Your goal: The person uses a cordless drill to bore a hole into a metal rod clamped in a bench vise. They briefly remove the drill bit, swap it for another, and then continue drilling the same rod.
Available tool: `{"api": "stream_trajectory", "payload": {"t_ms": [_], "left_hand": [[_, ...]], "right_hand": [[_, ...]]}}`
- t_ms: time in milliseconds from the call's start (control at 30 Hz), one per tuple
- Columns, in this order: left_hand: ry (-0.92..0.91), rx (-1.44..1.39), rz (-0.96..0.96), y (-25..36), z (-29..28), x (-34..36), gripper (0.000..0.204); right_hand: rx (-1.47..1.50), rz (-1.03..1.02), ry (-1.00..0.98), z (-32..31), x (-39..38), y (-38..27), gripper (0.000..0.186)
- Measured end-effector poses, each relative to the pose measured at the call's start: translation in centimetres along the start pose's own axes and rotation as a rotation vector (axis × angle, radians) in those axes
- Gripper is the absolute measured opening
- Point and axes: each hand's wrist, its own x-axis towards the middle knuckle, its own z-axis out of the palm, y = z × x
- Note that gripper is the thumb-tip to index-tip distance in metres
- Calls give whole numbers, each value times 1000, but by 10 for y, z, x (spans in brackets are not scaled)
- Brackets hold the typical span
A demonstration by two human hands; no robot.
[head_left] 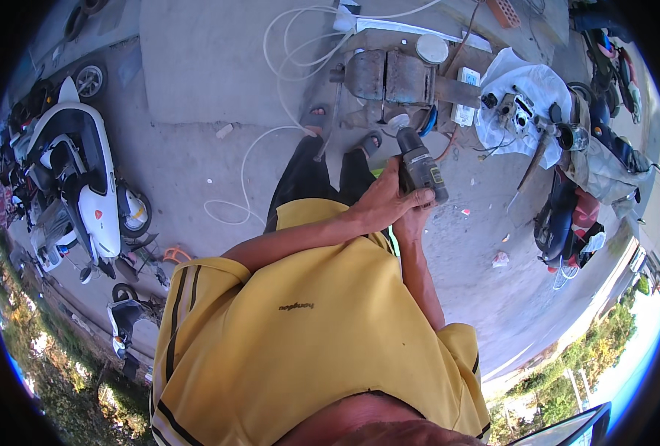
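Note:
Both hands are closed round a dark grey angle grinder (421, 167), which points away from me with a small pale disc at its far end. My left hand (378, 202) reaches across from the left, its thumb along the tool's near end. Below it, my right hand (413, 218) grips the same end, and its fingers are partly hidden. Just beyond the disc stands a rusty bench vise (367, 74) with a bar handle hanging on its left. The disc appears close to the vise; I cannot tell whether they touch.
A round pale lid (432, 48) and a white power strip (466, 97) lie by the vise. Engine parts (519, 111) rest on a plastic sheet (542, 78) to the right. A clear hose (244, 178) loops over the floor. A white scooter (99, 215) stands left, a dark motorbike (557, 215) right.

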Motion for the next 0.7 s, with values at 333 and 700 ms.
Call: {"api": "stream_trajectory", "payload": {"t_ms": [333,700], "left_hand": [[91,-139,79,-7,3,7,95],[145,30,-65,7,9,7,84]], "right_hand": [[71,-139,-34,4,15,0,29],[324,89,36,-8,30,31,37]]}}
